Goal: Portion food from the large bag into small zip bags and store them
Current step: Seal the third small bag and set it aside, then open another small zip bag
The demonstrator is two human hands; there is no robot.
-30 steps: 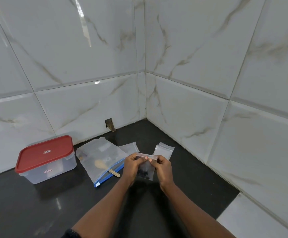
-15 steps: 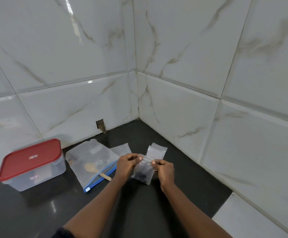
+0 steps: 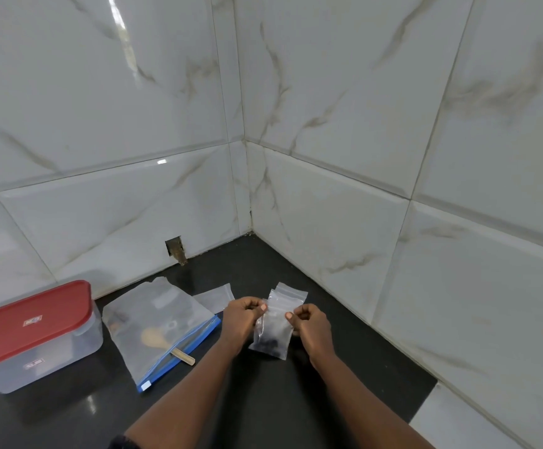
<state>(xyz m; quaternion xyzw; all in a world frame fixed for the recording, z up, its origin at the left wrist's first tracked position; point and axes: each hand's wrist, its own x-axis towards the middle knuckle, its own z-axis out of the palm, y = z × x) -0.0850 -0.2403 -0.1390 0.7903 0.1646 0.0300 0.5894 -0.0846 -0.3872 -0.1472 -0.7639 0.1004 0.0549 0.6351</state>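
Note:
A small clear zip bag (image 3: 271,335) with dark food at its bottom hangs between my two hands above the black counter. My left hand (image 3: 242,319) pinches its top left corner and my right hand (image 3: 312,324) pinches its top right. The large clear bag (image 3: 156,322) with a blue zip edge lies flat to the left, a wooden spoon (image 3: 166,343) inside it with the handle sticking out. Empty small zip bags lie behind my hands: one (image 3: 215,298) by the large bag, a few stacked (image 3: 291,294) near the right wall.
A clear plastic box with a red lid (image 3: 32,319) stands shut at the left on the black counter (image 3: 263,400). White marble tiled walls meet in a corner behind. A small hole (image 3: 175,249) shows in the back wall's base.
The small bag's top, held level between both hands before, is now lower and the bag hangs more upright. My view has shifted right, so the box and large bag sit further left.

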